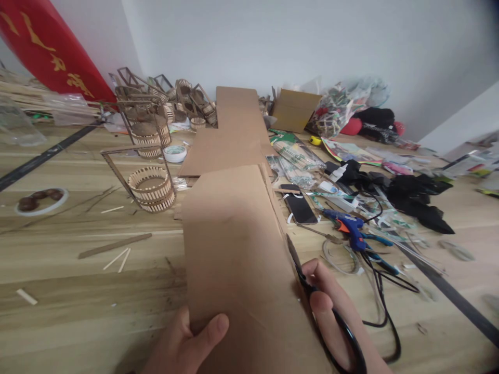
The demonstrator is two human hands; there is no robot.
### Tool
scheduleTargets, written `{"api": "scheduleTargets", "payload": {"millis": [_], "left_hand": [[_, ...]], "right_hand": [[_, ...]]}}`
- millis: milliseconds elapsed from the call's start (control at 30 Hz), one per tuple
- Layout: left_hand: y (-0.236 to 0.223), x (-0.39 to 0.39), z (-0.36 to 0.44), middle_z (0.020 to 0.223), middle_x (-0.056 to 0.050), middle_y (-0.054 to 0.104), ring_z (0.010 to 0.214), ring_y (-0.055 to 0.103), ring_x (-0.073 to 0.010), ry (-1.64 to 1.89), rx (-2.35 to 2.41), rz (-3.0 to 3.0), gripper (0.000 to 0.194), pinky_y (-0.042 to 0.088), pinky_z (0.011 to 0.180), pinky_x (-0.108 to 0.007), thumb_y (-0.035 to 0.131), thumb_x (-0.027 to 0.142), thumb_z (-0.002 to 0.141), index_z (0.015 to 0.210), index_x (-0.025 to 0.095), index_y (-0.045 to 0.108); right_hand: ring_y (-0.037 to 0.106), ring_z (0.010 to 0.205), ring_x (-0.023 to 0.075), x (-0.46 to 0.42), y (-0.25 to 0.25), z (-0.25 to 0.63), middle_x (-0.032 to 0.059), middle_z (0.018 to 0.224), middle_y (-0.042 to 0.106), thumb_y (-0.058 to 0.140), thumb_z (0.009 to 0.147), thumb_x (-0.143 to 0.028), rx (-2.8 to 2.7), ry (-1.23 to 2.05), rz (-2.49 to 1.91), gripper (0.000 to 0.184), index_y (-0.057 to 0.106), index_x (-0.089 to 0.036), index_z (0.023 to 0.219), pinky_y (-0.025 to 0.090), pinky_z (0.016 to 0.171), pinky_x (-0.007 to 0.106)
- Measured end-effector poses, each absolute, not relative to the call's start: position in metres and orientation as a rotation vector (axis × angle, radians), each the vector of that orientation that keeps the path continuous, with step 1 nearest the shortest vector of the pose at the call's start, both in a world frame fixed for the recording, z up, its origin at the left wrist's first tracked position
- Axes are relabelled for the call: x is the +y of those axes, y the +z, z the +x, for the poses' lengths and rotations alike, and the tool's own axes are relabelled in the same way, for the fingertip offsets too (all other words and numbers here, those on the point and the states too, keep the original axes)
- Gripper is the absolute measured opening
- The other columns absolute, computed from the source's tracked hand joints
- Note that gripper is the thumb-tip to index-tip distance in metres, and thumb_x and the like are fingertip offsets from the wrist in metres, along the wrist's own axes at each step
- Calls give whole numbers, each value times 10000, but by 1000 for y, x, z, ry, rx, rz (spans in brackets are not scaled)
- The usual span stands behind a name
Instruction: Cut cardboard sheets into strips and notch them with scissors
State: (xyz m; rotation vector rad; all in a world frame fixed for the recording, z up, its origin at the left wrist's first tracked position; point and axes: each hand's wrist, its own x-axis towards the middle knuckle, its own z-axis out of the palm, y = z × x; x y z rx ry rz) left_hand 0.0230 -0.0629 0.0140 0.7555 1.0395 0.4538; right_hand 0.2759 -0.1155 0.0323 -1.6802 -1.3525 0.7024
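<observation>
Brown cardboard [234, 234] is pinched by the left hand [187, 345]; the right hand [335, 311] grips black scissors [312, 291] at its edge.

Craft workshop: glue gun [349, 227], stick baskets [151, 188]

Scissors [331, 317] blades behind the cardboard [234, 244]; both wrists beyond the bottom edge.

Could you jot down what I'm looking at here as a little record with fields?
Place: wooden floor by a white wall
Left hand: grips the near edge of a cardboard sheet, thumb on top
Right hand: holds black scissors at the sheet's right edge
Right of the sheet: blue glue gun, phone, black cables
Left of the sheet: small slatted wooden baskets, loose sticks
Far side: cardboard box
</observation>
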Motion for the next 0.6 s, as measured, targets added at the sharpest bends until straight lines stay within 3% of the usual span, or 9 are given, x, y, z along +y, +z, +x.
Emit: {"api": "scheduleTargets", "payload": {"millis": [333,600], "left_hand": [[20,-59,21,1029,-91,813,1145,690,-402,439,1141,862,758,571,971,-485,826,668,608,1239,267,703],[19,-62,21,1066,-100,806,1127,700,-402,454,1104,796,711,557,988,-516,792,675,665,1234,256,709]], "right_hand": [[462,583,175,-117,25,280,-18,656,510,503,857,-780,-1346,665,-1686,514,517,-267,820,406,516,277],[460,580,164,-119,19,283,-25,666,504,576,829,-751,-1258,797,-1706,490,506,-266,837,403,511,267]]}}
